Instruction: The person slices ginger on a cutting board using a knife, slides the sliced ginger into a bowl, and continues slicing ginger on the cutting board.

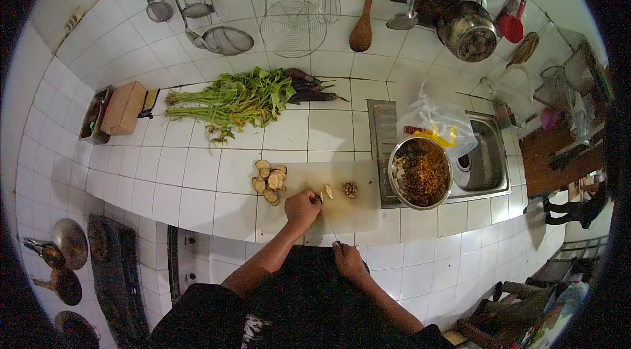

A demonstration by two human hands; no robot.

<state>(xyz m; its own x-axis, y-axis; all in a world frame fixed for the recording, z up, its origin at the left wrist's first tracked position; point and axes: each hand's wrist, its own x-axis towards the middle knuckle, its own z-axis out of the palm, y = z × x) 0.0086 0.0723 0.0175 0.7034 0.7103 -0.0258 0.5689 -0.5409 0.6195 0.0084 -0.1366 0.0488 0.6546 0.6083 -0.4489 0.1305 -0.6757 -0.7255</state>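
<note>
My left hand (303, 209) is closed over a pale cutting board (355, 214), its fingertips on something too small to make out. My right hand (348, 260) grips a knife (331, 223) by its dark handle at the board's front edge, the blade pointing away beside my left fingers. Pale slices (329, 191) lie just right of my left fingertips. Beyond them sits a small heap of brown and white pieces (349, 188). To the left, several round slices with dark rims (269, 181) are piled at the board's left edge.
Leafy greens (230, 99) and dark eggplants (314, 91) lie along the back wall. Right of the board, a metal bowl of brown food (420, 173) stands by the sink (490, 152), near a plastic bag (437, 119). A brown box (123, 108) is at the left. Utensils hang above.
</note>
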